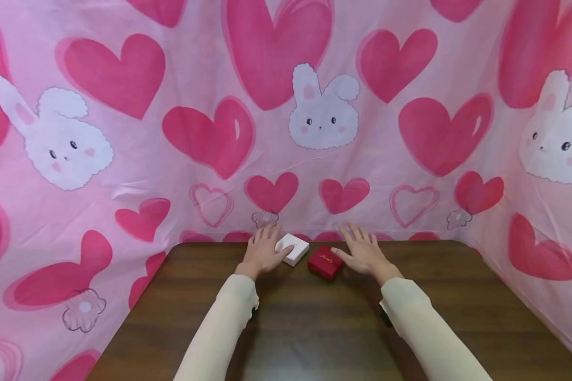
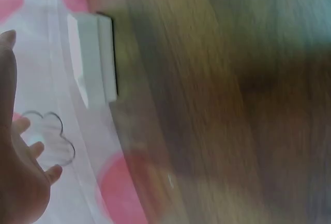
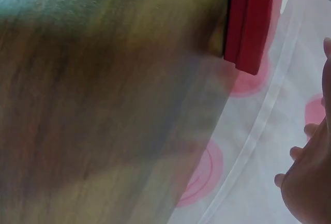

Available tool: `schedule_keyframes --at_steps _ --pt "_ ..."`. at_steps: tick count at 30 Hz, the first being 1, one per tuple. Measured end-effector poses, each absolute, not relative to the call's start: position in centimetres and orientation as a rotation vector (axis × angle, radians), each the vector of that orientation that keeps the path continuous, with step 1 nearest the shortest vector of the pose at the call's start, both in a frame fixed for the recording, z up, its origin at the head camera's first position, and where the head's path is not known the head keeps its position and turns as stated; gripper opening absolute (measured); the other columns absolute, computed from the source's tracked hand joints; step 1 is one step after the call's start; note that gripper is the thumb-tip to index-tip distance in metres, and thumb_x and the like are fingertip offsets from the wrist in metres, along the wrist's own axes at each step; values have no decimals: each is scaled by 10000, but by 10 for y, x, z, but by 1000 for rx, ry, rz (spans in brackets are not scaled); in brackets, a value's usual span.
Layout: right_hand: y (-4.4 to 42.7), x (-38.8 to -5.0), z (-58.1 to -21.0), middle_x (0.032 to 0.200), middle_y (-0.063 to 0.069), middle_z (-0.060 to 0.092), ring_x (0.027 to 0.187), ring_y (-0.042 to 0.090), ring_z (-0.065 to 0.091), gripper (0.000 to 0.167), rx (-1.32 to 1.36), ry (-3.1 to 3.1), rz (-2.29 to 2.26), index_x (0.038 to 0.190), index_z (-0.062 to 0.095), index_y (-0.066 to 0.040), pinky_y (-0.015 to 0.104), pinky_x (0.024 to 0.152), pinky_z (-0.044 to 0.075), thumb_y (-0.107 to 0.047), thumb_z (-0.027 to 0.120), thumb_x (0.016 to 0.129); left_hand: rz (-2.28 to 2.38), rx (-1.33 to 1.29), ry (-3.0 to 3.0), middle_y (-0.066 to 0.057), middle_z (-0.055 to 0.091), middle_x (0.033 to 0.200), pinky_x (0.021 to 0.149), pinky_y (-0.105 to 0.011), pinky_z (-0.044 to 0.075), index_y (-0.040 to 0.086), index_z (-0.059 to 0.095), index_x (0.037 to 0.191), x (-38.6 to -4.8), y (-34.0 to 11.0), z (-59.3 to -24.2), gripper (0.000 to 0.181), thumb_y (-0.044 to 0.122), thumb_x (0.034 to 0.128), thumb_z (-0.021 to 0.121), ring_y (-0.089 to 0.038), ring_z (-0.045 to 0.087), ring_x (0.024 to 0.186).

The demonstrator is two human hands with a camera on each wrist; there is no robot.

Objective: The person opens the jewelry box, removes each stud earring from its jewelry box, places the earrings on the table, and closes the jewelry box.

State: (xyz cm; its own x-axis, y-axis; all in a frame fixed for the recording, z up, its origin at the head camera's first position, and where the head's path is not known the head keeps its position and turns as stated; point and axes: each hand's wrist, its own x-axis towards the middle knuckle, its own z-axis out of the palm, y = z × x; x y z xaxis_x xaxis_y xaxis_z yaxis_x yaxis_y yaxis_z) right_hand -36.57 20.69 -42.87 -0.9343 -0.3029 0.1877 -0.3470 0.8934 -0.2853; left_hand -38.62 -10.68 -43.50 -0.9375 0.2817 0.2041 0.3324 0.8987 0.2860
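Note:
Two small boxes lie side by side on the table, a white box (image 1: 295, 253) on the left and a red box (image 1: 325, 263) with gold lettering on the right. My left hand (image 1: 262, 253) is beside the white box, fingers spread and thumb reaching over it. On the other side my right hand (image 1: 366, 255) spreads its fingers, the thumb near the red box's top corner. In the left wrist view, a gap shows between the left hand (image 2: 23, 182) and the white box (image 2: 92, 61). The right wrist view shows the right hand (image 3: 313, 182) apart from the red box (image 3: 253, 27).
The dark wood table (image 1: 314, 328) has its far edge just beyond the boxes. A pink cloth (image 1: 381, 159) with hearts and rabbit faces hangs behind it and along both sides.

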Motion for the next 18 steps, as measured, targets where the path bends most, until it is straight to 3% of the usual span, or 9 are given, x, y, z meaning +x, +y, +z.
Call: schedule_keyframes --at_steps 8,15,18 --pt "205 -358 -433 1663 245 156 1489 518 176 885 549 -2918 606 1630 208 -98 726 1131 189 -521 609 963 -599 -571 -2834 -118 362 1594 1166 -598 276 137 327 1594 -377 -88 -433 864 498 901 694 -350 309 1455" --pt "199 -352 -437 1652 216 201 1466 491 249 958 556 -2972 678 1642 173 -150 727 1079 300 -548 662 922 -781 -631 -2853 -60 377 1563 1105 -544 405 237 324 1592 -370 -77 -439 825 411 899 736 -292 399 1377" --pt "197 -351 -439 1647 218 228 1450 484 289 977 572 -2979 712 1638 190 -142 709 1067 338 -565 679 905 -857 -661 -2842 -72 398 1537 1073 -529 446 216 347 1579 -368 -72 -441 800 375 903 745 -285 432 1346"
